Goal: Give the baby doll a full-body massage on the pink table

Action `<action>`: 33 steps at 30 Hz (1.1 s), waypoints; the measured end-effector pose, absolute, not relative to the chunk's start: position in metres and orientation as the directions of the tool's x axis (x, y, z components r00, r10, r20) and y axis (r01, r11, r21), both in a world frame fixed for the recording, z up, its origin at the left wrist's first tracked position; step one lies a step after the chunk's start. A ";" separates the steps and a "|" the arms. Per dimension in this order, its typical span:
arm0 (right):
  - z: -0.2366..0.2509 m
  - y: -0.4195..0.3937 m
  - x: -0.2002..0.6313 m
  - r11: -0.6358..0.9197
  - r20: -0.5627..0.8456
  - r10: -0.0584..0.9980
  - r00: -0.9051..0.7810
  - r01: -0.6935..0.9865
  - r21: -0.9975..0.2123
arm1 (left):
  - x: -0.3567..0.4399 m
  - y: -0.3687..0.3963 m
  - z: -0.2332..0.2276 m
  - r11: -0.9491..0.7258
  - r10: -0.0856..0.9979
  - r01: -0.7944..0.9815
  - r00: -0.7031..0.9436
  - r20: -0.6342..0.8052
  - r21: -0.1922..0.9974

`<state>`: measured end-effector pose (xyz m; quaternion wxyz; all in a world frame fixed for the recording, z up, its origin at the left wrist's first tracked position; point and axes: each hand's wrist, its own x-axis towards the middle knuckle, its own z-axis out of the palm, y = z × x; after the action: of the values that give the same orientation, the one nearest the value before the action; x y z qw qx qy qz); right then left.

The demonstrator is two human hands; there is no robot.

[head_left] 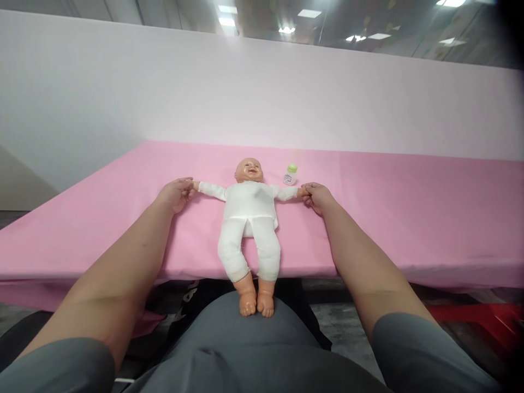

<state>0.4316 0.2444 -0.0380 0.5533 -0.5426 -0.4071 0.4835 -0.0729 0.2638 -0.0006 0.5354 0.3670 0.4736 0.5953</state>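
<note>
A baby doll (250, 203) with a white cloth body lies face up on the pink-covered table (393, 218), its arms stretched out to both sides. Its feet reach past the front edge toward my grey shirt. My left hand (178, 194) is closed around the doll's hand on the left. On the other side, my right hand (317, 197) pinches the doll's other hand between thumb and fingers. Just beyond the doll's arm on the right stands a small clear bottle (290, 174) with a green cap and a printed label.
A plain white wall (262, 93) rises behind the table's far edge. Pink cloth hangs over the front edge. At the lower right, below the table, is a red object (478, 319), partly hidden by my sleeve.
</note>
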 end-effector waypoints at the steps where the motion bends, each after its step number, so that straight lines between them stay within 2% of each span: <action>1: -0.036 0.244 0.431 -0.032 -0.064 0.977 0.205 -0.155 -0.987 | -0.073 0.262 0.000 0.016 0.993 -0.317 -0.107 -0.052 0.948; 5: -0.028 0.237 0.417 0.087 0.043 0.991 0.127 -0.365 -0.927 | -0.070 0.258 -0.001 0.024 0.999 -0.349 0.031 -0.014 0.937; 7: -0.027 0.232 0.407 0.036 0.028 0.999 0.029 -0.323 -0.946 | -0.064 0.257 -0.003 0.059 0.997 -0.274 0.071 -0.041 0.960; 10: -0.029 0.229 0.393 -0.044 -0.033 0.996 -0.082 -0.125 -0.991 | -0.053 0.256 -0.005 0.102 0.992 -0.115 0.092 -0.092 0.988; 13: -0.032 0.229 0.390 -0.045 -0.043 0.998 -0.035 -0.042 -0.998 | -0.044 0.255 -0.006 0.094 0.995 -0.034 0.029 -0.093 0.995; 18: -0.026 0.231 0.393 -0.011 -0.030 0.986 0.163 -0.120 -0.993 | -0.033 0.252 0.002 0.087 0.990 -0.031 -0.109 -0.090 0.996; 20: -0.018 0.231 0.389 0.051 0.024 0.984 0.177 -0.150 -0.987 | -0.025 0.248 0.011 0.032 0.994 0.007 -0.105 -0.031 0.999; 23: 0.001 0.231 0.374 0.213 0.199 0.972 0.122 -0.108 -0.971 | -0.005 0.239 0.029 -0.131 0.990 0.146 -0.040 0.138 0.981; 25: 0.012 0.229 0.359 0.346 0.345 0.938 0.037 -0.027 -0.938 | 0.011 0.231 0.040 -0.253 0.966 0.314 0.038 0.255 0.915; 27: 0.018 0.223 0.343 0.456 0.448 0.888 -0.103 0.090 -0.885 | 0.026 0.223 0.046 -0.377 0.925 0.507 0.157 0.347 0.775; 29: 0.018 0.214 0.330 0.535 0.474 0.839 -0.266 0.251 -0.807 | 0.036 0.217 0.046 -0.495 0.865 0.659 0.314 0.391 0.567; 31: 0.013 0.204 0.321 0.601 0.457 0.796 -0.397 0.429 -0.674 | 0.039 0.211 0.043 -0.578 0.810 0.725 0.453 0.373 0.375; 33: 0.009 0.195 0.316 0.650 0.438 0.760 -0.480 0.566 -0.508 | 0.037 0.207 0.039 -0.616 0.782 0.739 0.534 0.320 0.273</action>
<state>0.3159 0.1951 0.0089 0.3272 -0.3913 -0.8472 0.1484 0.0372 0.2074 0.0392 0.0524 0.8744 0.4349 0.2089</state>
